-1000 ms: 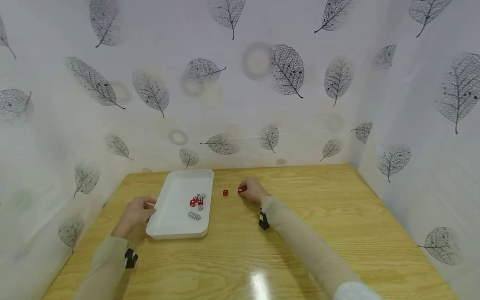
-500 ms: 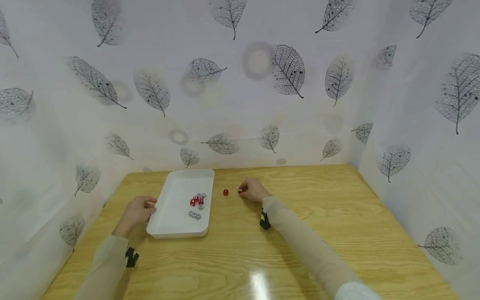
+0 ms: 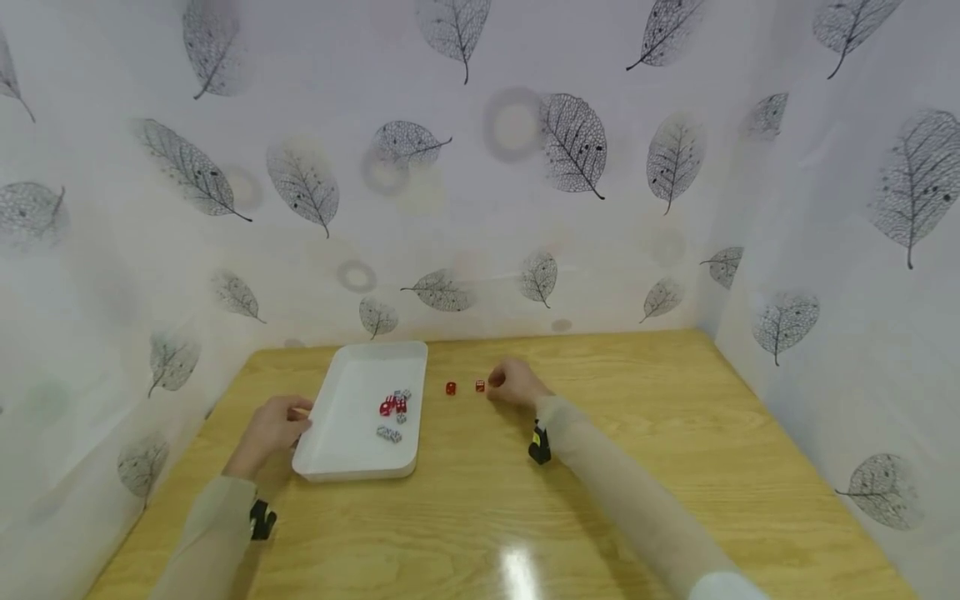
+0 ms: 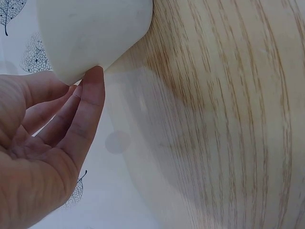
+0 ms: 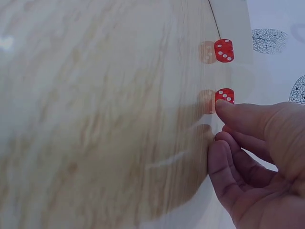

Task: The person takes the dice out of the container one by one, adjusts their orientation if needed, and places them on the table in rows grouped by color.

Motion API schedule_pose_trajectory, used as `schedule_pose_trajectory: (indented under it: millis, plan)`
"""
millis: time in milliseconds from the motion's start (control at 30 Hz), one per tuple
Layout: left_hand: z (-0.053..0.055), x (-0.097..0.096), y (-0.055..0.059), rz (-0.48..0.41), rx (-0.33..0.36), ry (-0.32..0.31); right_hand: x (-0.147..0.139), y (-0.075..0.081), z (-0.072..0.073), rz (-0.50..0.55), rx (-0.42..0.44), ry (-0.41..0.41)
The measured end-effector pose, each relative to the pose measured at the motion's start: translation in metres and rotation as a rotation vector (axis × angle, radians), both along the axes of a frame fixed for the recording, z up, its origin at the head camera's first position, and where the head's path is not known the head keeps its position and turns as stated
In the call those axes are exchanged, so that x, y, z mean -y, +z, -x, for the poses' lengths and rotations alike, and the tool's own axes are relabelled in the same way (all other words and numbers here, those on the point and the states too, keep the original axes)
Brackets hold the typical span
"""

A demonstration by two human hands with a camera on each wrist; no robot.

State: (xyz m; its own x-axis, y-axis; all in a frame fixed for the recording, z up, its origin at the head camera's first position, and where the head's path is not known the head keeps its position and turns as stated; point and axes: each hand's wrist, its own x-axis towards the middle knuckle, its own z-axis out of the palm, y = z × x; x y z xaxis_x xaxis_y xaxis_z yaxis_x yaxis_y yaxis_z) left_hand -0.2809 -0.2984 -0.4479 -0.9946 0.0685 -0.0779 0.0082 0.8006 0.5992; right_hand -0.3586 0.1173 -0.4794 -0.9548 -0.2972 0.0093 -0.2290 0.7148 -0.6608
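Note:
A white tray (image 3: 352, 450) rests on the table, with several red dice (image 3: 387, 406) and clear speckled dice (image 3: 389, 434) inside. At its left side my left hand (image 3: 272, 429) pinches the rim between thumb and fingers; the left wrist view shows the same grip on the tray's wall (image 4: 95, 33). Right of the tray, two red dice stand apart on the wood, a left die (image 3: 451, 388) and a right die (image 3: 480, 386). My right hand (image 3: 519, 386) is just right of the latter, thumb and fingers parted with nothing held. Its thumb partly covers that die (image 5: 225, 94) in the right wrist view.
The wooden table (image 3: 480, 517) runs back to a pale wall hanging (image 3: 465, 208) printed with leaves, which also encloses both sides. Light glares off the table near the front.
My right hand has let go of the red die and drawn slightly to the right, leaving it on the table. My left hand and the tray stay put.

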Motion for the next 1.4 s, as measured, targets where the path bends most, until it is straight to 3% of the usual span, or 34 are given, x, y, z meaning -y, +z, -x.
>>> schedule_pose_trajectory:
  millis: [233,400,567,867,1400]
  plan:
    - [-0.004,0.005,0.000,0.015,0.007,0.011,0.001,0.000,-0.012,-0.008,-0.001,-0.014]
    - [-0.005,0.007,0.004,0.023,-0.009,-0.001,0.008,0.000,-0.020,-0.008,-0.015,0.034]
    - [-0.005,0.005,0.000,-0.002,0.003,0.000,0.022,0.001,-0.026,-0.004,-0.027,0.086]
    - [-0.005,0.003,-0.003,0.001,0.012,0.023,0.052,0.001,-0.036,0.017,0.028,0.163]
    - [0.002,-0.001,-0.001,0.004,0.027,0.039,0.099,0.020,-0.040,0.104,-0.081,0.114]
